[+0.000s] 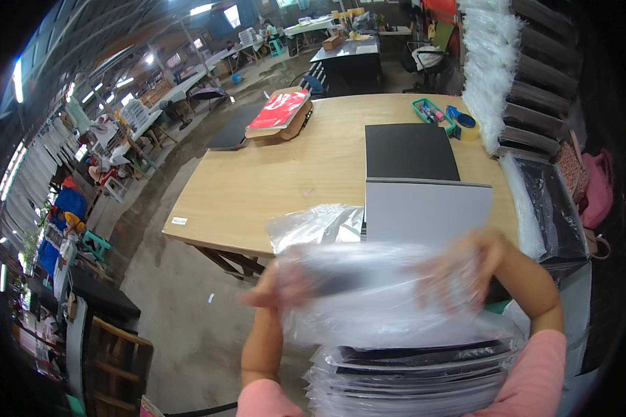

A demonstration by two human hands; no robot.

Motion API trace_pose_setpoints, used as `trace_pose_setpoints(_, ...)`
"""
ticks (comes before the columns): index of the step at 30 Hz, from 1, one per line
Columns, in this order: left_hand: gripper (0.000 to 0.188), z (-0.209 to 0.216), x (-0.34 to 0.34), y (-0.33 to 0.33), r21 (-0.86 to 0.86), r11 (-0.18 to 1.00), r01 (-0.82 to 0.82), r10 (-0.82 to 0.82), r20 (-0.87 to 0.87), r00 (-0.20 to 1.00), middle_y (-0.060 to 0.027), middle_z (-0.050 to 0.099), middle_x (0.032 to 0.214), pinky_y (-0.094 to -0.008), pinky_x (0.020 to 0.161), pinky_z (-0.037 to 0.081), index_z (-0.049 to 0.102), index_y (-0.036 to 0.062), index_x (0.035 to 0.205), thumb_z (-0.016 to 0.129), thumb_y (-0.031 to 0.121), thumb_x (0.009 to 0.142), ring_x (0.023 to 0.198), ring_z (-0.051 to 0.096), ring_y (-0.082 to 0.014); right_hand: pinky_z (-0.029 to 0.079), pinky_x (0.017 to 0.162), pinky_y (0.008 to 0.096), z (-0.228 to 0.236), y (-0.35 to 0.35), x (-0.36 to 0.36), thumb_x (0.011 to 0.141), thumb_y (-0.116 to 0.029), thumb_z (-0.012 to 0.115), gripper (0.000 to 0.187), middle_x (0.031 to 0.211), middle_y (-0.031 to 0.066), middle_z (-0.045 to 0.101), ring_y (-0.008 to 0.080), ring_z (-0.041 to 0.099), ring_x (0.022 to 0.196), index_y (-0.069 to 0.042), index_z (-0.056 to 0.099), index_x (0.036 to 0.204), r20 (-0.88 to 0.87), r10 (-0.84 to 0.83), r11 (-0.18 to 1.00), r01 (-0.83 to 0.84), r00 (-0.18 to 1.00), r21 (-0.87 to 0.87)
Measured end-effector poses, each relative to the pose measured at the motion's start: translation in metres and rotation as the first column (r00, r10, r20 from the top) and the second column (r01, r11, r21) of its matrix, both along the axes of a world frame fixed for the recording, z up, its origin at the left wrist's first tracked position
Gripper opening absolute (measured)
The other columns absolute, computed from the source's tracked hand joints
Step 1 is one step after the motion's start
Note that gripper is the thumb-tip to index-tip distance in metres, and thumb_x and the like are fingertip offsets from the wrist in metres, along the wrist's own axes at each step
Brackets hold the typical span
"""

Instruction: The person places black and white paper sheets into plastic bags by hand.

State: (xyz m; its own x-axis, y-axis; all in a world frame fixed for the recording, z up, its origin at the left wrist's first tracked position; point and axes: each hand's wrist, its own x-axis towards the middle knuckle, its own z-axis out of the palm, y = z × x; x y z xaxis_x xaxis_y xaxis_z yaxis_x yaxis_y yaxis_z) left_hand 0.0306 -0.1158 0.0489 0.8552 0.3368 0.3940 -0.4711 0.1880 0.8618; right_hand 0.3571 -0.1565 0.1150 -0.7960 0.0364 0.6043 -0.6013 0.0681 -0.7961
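Between my two hands hangs a clear plastic bag [368, 313], smeared by motion, with something dark showing in its upper part. My left hand [275, 285] grips its left end. My right hand [469, 267] is at the right end, its fingers closed on the plastic and partly veiled by it. Just below the bag, close to me, rises a stack of plastic-wrapped flat dark boards [410, 382]. Beyond the bag, a grey-white board [424, 208] lies on the table, overlapping a black board [410, 149]. Another loose clear plastic sheet [313, 226] lies left of them.
The wooden table [243, 187] carries a red-covered book [279, 111] on the far left. A green basket of small items [431, 115] and tape rolls [464, 126] sit far right. Tall stacks of wrapped boards [528, 90] flank the right side. Other people work at distant tables.
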Motion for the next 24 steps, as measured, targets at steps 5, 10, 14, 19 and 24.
trace_pose_setpoints(5,0.039,0.033,0.043,-0.003,0.516,0.778,0.359,-0.318,-0.17,0.933,-0.0061,0.062,0.076,-0.0399,0.075,0.05,0.06,0.0052,0.107,0.06,0.039,0.088,0.079,0.062,-0.0198,0.05,0.062,0.0421,-0.027,-0.046,0.056,0.085,-0.017,0.064,0.022,0.072,0.0155,0.064,0.0233,0.061,0.05,0.005,0.066,0.087,0.404,-0.178,0.607,0.423,0.897,-0.673)
trace_pose_setpoints(10,0.028,0.031,0.07,-0.024,-0.21,0.925,0.316,-0.115,0.638,0.761,-0.0052,0.06,0.073,-0.0335,0.07,0.048,0.061,0.0061,0.099,0.064,0.03,0.085,0.072,0.059,-0.0176,0.047,0.068,0.0333,-0.086,-0.049,0.038,0.078,-0.031,0.072,0.041,0.083,0.0181,0.067,0.0225,0.064,0.067,0.004,0.066,0.098,0.128,0.224,0.934,-0.175,0.966,-0.311)
trace_pose_setpoints(14,0.023,0.026,0.077,-0.027,-0.323,0.918,0.229,0.038,0.648,0.761,-0.0044,0.059,0.07,-0.0302,0.066,0.046,0.06,0.0065,0.095,0.067,0.023,0.082,0.069,0.057,-0.0164,0.045,0.078,0.0368,-0.104,-0.069,0.048,0.073,-0.031,0.076,0.042,0.094,0.0201,0.066,0.0268,0.063,0.077,0.002,0.068,0.098,0.09,-0.075,0.944,0.1,0.993,-0.314)
trace_pose_setpoints(19,0.018,0.017,0.084,-0.012,-0.344,0.938,-0.026,0.165,0.383,0.909,-0.0034,0.056,0.067,-0.0261,0.061,0.044,0.059,0.0069,0.091,0.07,0.015,0.078,0.064,0.055,-0.0148,0.043,0.071,0.0363,-0.104,-0.106,0.051,0.069,-0.007,0.072,0.032,0.083,0.0135,0.063,0.0244,0.056,0.061,0.001,0.068,0.1,0.209,-0.844,0.151,0.591,0.495,-0.792)
trace_pose_setpoints(24,0.024,0.006,0.094,0.031,0.482,0.544,-0.687,0.812,-0.093,0.577,-0.0021,0.05,0.059,-0.0229,0.052,0.039,0.056,0.0075,0.093,0.067,0.001,0.073,0.058,0.052,-0.0159,0.041,0.054,0.0269,-0.116,-0.088,0.118,0.067,0.006,0.059,0.044,0.074,0.0098,0.056,0.0151,0.048,0.052,0.0,0.064,0.11,0.38,-0.905,-0.291,0.93,-0.19,-0.227)
